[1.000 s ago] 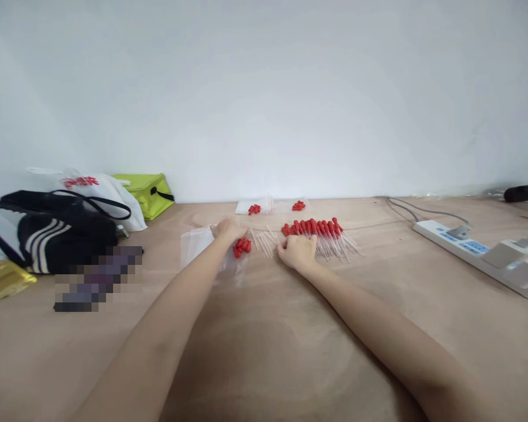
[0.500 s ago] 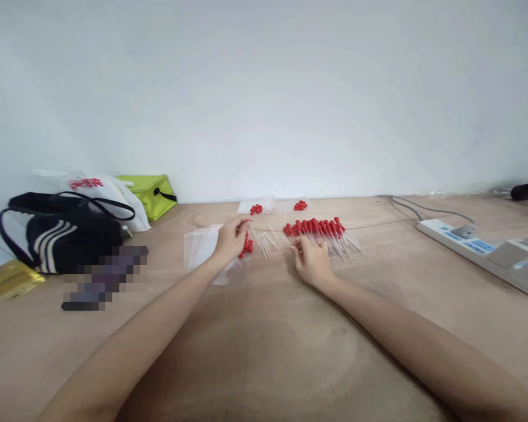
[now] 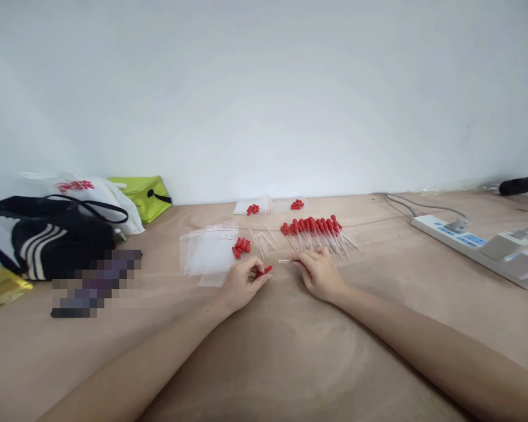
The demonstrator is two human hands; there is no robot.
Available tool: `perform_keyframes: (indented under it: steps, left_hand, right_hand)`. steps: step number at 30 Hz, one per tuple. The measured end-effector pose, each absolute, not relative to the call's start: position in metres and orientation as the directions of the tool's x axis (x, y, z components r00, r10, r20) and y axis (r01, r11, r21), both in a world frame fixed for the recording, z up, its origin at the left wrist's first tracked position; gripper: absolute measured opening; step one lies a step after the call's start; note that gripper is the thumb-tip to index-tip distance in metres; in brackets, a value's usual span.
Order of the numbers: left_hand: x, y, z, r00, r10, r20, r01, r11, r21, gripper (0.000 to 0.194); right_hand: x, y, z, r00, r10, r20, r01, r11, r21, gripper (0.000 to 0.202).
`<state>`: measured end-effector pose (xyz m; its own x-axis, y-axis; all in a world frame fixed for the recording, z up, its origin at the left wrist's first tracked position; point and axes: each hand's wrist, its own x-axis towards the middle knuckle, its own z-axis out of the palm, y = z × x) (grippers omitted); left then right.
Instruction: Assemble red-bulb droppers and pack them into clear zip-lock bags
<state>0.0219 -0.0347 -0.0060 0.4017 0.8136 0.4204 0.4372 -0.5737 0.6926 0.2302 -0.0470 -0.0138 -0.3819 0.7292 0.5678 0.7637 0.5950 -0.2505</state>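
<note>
Red, tapered, rubber-like bulb (image 3: 268, 269): your left hand (image 3: 241, 281) pinches it at centre, fingertips closed; your right hand (image 3: 321, 274) pinches a thin, clear, plastic-looking tube (image 3: 284, 261) just right, apart. Too light a pinch could drop the bulb; squeezing hard could bend the tube.

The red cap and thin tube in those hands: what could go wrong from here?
The red cap is small and pinched in the left hand, so it could slip. The thin tube in the right hand might bend or snap if squeezed hard. That hand is also close to the row of red-topped tubes and could nudge them.
</note>
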Motion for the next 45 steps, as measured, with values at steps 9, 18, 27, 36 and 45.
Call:
perform_keyframes:
  steps: [9,18,27,36,45]
  left_hand:
    - [0.0234,-0.0359,0.0017,0.418,0.781,0.464,0.507,-0.624,0.595,0.013]
    - [0.0221,-0.0379,0.0044,0.467,0.727,0.502,0.529,-0.685,0.501,0.004]
    - [0.0201,-0.0384,0.0018,0.557,0.639,0.531,0.419,-0.768,0.484,0.009]
    - [0.0205,-0.0385,-0.0016,0.57,0.664,0.484,0.448,-0.745,0.494,0.01]
    - [0.0215,-0.0387,0.0001,0.597,0.664,0.45,0.475,-0.745,0.468,0.011]
  right_hand:
    - [0.2256,-0.0483,-0.0123,-0.468,0.678,0.566,0.738,0.652,-0.171,0.019]
    - [0.2254,-0.0467,-0.0131,-0.526,0.678,0.514,0.683,0.697,-0.219,0.021]
    - [0.2288,-0.0442,-0.0123,-0.547,0.685,0.482,0.6,0.722,-0.346,0.019]
    - [0.2302,-0.0423,-0.0116,-0.557,0.706,0.438,0.655,0.697,-0.291,0.02]
    - [0.2297,-0.0417,-0.0088,-0.592,0.677,0.437,0.679,0.711,-0.182,0.018]
